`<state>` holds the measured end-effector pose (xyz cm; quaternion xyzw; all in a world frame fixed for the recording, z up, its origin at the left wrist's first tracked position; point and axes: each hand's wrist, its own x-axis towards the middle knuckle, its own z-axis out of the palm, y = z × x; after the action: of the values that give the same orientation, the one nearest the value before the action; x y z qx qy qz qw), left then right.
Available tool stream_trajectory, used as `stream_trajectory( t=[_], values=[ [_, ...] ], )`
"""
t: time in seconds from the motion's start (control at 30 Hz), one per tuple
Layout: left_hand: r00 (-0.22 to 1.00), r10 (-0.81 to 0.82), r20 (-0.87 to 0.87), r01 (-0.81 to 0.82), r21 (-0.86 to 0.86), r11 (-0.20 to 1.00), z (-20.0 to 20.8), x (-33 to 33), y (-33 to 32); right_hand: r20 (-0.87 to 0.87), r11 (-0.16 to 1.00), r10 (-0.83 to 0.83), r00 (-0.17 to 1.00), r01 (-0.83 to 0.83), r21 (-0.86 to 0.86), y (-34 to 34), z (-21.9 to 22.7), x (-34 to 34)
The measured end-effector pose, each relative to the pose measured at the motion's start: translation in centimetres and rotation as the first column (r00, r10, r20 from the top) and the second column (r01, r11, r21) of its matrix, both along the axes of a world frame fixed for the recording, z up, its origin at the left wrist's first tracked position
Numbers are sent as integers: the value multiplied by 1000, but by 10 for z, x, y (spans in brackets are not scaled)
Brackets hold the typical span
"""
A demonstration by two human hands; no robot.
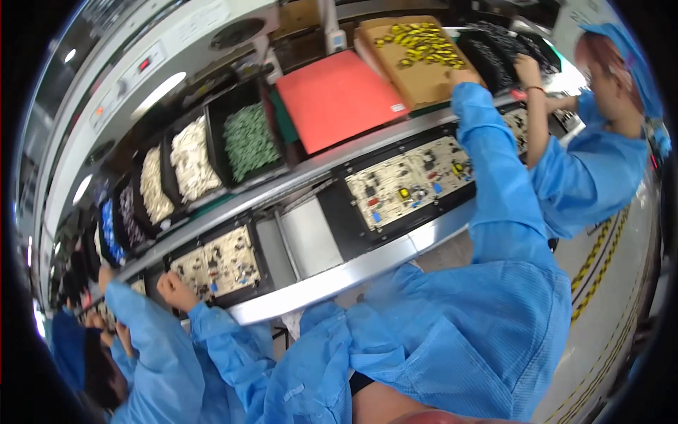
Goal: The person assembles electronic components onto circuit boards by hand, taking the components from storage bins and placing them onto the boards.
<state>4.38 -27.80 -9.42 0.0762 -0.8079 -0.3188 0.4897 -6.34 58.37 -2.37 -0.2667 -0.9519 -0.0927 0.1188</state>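
Note:
My left hand (176,291) is closed, its fingers curled, at the left edge of a pale circuit board (224,263) in a black frame; whatever it may hold is hidden. My right arm stretches far forward across the line. At its end my right hand (462,76) is at the near right edge of a shallow cardboard box (395,74) with many yellow-and-black components (424,44) in it. Its fingers are too small and partly hidden to read. Beneath that arm lies a longer framed circuit board (409,182), fitted with blue, red and yellow parts.
Black bins of green parts (248,141), white parts (192,159) and other pieces line the far side. A red flat sheet (339,100) lies beside the cardboard box. Metal rail (325,286) borders the line. Co-workers in blue work at left (152,353) and right (593,177).

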Motion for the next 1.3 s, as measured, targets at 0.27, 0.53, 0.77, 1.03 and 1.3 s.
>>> stream_trajectory(
  t=[0.27, 0.53, 0.77, 1.03, 1.3],
  values=[
    [998, -60, -22, 60, 40, 997, 4, -3, 16, -793, 429, 281, 541, -810, -400, -89, 63, -22],
    [999, -23, -42, 25, 26, 999, 15, 8, 19, -741, -633, 417, 526, -417, -652, -368, 89, 46],
    [996, -43, -73, 34, -120, 992, 19, 7, 20, -560, -661, 597, 575, -44, -749, -462, 83, 64],
    [996, -31, -84, 22, -99, 995, 29, 11, 25, -567, -577, 743, 355, -88, -812, -512, 70, 69],
    [992, -72, -101, 72, -8, 997, 23, 6, 23, -345, -388, 887, 307, 90, -917, -548, 38, 62]
  ],
)
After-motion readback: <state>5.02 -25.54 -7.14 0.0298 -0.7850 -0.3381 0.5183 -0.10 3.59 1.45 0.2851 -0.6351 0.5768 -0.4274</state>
